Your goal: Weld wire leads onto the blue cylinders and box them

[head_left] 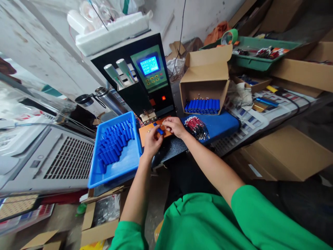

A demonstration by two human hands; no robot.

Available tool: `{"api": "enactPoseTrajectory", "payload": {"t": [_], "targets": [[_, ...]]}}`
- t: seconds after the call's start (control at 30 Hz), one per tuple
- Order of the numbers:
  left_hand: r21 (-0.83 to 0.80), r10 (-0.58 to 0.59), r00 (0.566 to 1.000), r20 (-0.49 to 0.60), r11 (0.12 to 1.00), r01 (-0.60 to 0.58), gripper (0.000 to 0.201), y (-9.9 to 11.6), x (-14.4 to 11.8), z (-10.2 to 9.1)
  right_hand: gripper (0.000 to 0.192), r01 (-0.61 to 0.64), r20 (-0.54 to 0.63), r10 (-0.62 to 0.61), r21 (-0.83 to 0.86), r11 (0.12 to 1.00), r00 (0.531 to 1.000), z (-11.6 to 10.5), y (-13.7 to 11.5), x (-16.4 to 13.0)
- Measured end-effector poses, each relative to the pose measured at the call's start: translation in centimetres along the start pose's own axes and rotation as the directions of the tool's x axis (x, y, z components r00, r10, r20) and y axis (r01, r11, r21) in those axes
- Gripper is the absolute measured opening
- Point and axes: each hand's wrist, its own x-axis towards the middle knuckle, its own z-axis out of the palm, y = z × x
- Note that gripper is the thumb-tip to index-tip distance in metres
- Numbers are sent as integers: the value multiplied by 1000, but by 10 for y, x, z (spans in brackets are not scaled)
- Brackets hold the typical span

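Note:
My left hand [152, 139] and my right hand [174, 125] meet over an orange work plate [144, 133] in front of a black spot-welding machine [145, 74]. Both pinch a small blue battery cell [160, 131] between their fingertips, just below the machine's metal electrode head [147, 115]. A blue tray [125, 163] with several blue cells lies left of my left hand. A bundle of red and black leads [197, 126] rests on a blue pad [221, 125] right of my right hand.
An open cardboard box [205, 81] behind the pad holds a row of blue cells with leads. A grey vented unit [65, 158] stands at the left. A green tray [260, 52] with parts and more cartons crowd the right. A steel flask [109, 99] lies beside the machine.

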Motion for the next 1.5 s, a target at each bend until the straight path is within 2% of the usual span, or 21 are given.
{"api": "enactPoseTrajectory", "payload": {"t": [0.1, 0.2, 0.33, 0.57, 0.7, 0.97, 1.17, 1.33, 1.5], "targets": [[-93, -58, 998, -13, 994, 57, 45, 6, -3, -2, 29, -17, -24, 18, 43, 999, 1000, 1, 0, 1], [-167, -153, 985, -76, 976, 139, 37, 17, -2, -4, 30, -27, -43, 30, 61, 998, 999, 2, 1, 3], [-175, -229, 963, -146, 963, 203, 23, 29, 5, -6, 30, -16, -56, 20, 61, 998, 998, 4, 2, 5], [-56, -213, 963, -168, 977, 206, 17, 28, 15, -5, 30, -9, -70, 10, 9, 1000, 997, 5, 5, 7], [-62, -222, 967, -123, 974, 216, 19, 24, 17, -2, 28, 6, -71, -6, 1, 1000, 997, 4, 8, 8], [-87, -217, 964, -154, 975, 205, 18, 24, 17, 2, 24, 33, -116, -39, -53, 998, 992, 8, 8, 7], [-78, -214, 966, -146, 976, 205, 24, 17, 14, 4, 23, 34, -187, -51, -94, 995, 981, 17, 8, 10], [-66, -207, 967, -150, 978, 199, 27, 15, 10, 6, 25, 57, -195, -77, -106, 993, 978, 29, 11, 12], [-45, -216, 962, -168, 976, 211, 25, 14, 9, 6, 23, 76, -209, -120, -209, 975, 970, 37, 12, 11]]}}
